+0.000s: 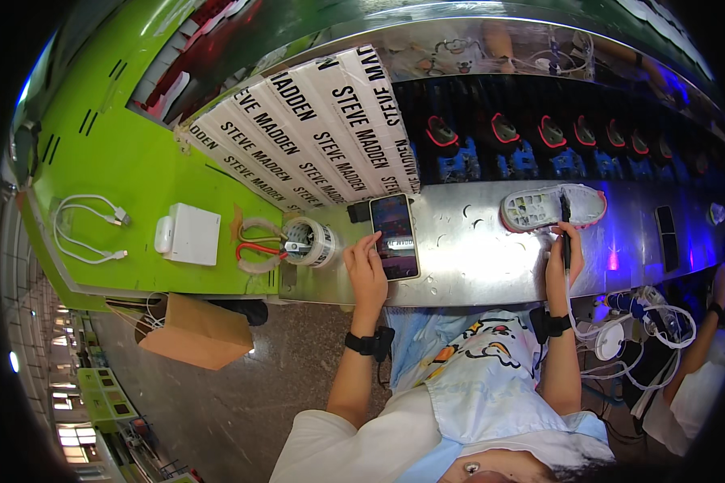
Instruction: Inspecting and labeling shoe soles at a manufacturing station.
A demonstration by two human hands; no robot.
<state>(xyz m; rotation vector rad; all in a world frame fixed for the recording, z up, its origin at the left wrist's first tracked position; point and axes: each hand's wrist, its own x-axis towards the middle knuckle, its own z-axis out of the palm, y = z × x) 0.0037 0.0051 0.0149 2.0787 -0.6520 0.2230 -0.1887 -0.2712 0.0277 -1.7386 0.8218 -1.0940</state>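
Note:
My right hand (556, 270) grips a black-handled brush (566, 216) with a thin white tube running down from it. The brush's tip meets a white shoe sole (536, 208) with a pinkish-red edge, which lies on the metal bench (467, 278). My left hand (366, 272) holds nothing; its fingers are stretched out and a fingertip touches the screen of a smartphone (395, 233). The phone stands tilted in front of a cardboard box covered in printed tape (314, 133). Its screen is lit.
Left of the phone are a tape roll (324, 245) and red-handled scissors (254, 248). A white box (193, 233) and white cable (76, 241) lie on the green table. Dark shoes with red collars (503, 129) line the back. Another person's arm (701, 338) appears at right, near coiled tubing (669, 326).

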